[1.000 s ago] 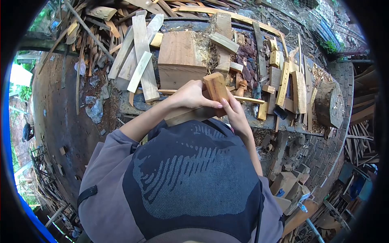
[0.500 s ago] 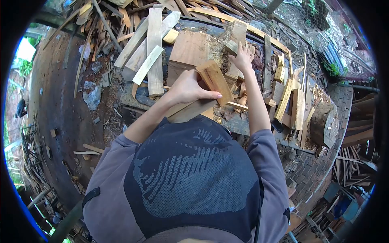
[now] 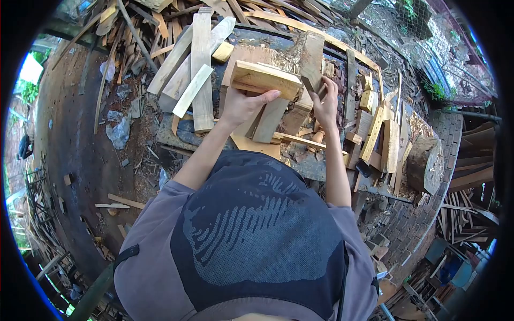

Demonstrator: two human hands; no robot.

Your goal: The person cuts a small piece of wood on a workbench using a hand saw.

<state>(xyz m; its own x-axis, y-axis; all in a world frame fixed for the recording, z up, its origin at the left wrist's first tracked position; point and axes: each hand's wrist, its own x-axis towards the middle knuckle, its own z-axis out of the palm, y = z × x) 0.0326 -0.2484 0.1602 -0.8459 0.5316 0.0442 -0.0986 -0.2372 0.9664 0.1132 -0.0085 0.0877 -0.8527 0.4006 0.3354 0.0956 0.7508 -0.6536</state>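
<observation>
My left hand (image 3: 239,108) is closed around a pale yellow wooden block (image 3: 267,81), its thumb pressed along the near side. A greyish wooden piece (image 3: 271,120) slants down below that block; whether the same hand grips it too is hard to see. My right hand (image 3: 326,104) has its thumb and fingers around the near end of a brownish wooden board (image 3: 312,56), whose dark edge faces me. Behind the left hand sits a large wooden block (image 3: 251,53), partly covered by the held piece.
Long planks (image 3: 201,69) lie crossed at the left of the worktable. Several wooden offcuts (image 3: 373,134) stand at the right, beside a log stump (image 3: 425,163). A scrap heap (image 3: 160,27) rises at the back left. Clear plastic (image 3: 118,131) lies on the ground.
My left hand has moved forward and turned the yellow block from steeply slanted to nearly level. My right hand has drawn back toward me, from spread fingers to gripping the board's end.
</observation>
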